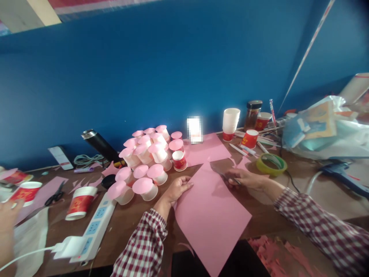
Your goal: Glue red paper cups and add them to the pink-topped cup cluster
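Observation:
My left hand pinches the left edge of a large sheet of pink paper, thumb on top. The sheet reaches past the table's front edge. My right hand is closed round a pair of scissors, whose dark blades point left at the sheet's upper corner. It is too blurred to tell how far the blades are apart. Left of my left hand stand several white paper cups capped with pink paper discs. An upright red and white cup is beside them, with more pink paper behind.
On the left are a power strip, a red cup, other scissors and a co-worker's hand. To the right lie green tape, stacked cups and a blue glue gun. Pink scraps lie low in front.

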A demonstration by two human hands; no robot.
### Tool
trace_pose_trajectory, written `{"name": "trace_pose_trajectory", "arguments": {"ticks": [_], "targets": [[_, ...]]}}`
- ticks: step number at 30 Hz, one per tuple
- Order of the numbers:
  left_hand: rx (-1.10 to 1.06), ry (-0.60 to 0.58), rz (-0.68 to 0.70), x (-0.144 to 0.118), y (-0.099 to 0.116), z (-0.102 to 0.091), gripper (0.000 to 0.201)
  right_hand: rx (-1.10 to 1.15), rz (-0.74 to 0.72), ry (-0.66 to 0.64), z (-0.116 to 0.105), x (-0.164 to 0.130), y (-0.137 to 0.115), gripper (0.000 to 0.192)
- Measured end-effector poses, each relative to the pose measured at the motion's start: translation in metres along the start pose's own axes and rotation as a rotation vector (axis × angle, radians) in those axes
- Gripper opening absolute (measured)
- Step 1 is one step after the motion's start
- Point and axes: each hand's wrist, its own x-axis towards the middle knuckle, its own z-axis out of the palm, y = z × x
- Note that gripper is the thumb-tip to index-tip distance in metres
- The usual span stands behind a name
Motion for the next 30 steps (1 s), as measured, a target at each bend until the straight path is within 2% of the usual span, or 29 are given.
{"name": "trace_pose_trajectory", "arguments": {"ticks": [8, 15, 19, 30], "targets": [[-0.071, 0.004, 0.004, -0.002, 0.006, -0.001, 0.048, 0.098, -0.013, -0.070, 0.005, 0.001, -0.005, 0.046], [-0.112, -0.028, -0.024, -0.004, 0.008, -0.005, 0.046, 0.176, -0.028, -0.071, 0.009, 0.000, -0.009, 0.041], [-0.104, -0.013, -0.037, -0.003, 0.009, -0.003, 0.042, 0.182, 0.027, -0.038, 0.016, -0.003, -0.016, 0.049], [-0.100, -0.018, -0.048, -0.002, 0.008, -0.004, 0.042, 0.114, -0.007, 0.027, 0.024, -0.002, -0.023, 0.050]]}}
